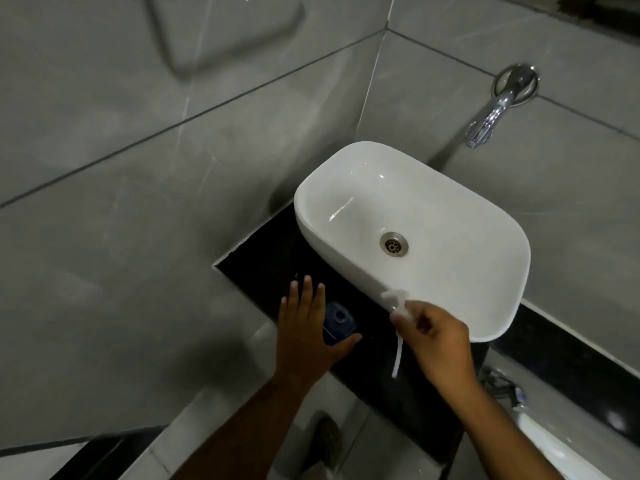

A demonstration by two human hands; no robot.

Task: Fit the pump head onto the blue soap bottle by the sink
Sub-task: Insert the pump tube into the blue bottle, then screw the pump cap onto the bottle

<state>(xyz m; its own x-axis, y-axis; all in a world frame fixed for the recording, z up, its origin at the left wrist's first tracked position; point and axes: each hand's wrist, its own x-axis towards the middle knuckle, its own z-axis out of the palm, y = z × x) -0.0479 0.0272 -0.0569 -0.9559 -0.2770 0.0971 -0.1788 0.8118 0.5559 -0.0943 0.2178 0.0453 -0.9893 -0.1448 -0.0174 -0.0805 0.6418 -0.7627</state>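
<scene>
The blue soap bottle (pixel 338 322) stands on the black counter (pixel 266 258) left of the sink, seen from above with its neck uncovered. My left hand (pixel 308 330) is at its left side, fingers spread and straight, thumb under the bottle's near edge; it touches the bottle without a closed grip. My right hand (pixel 433 337) holds the white pump head (pixel 394 299) pinched at the fingertips, in front of the sink's near rim. The pump's white dip tube (pixel 398 355) hangs down from it. The pump head sits to the right of the bottle and apart from it.
A white basin (pixel 485 216) with a metal drain (pixel 394 244) sits on the counter. A chrome tap (pixel 491 112) juts from the grey tiled wall above it. Below are a tiled floor, a foot (pixel 327 441) and pipe fittings (pixel 502 386) at lower right.
</scene>
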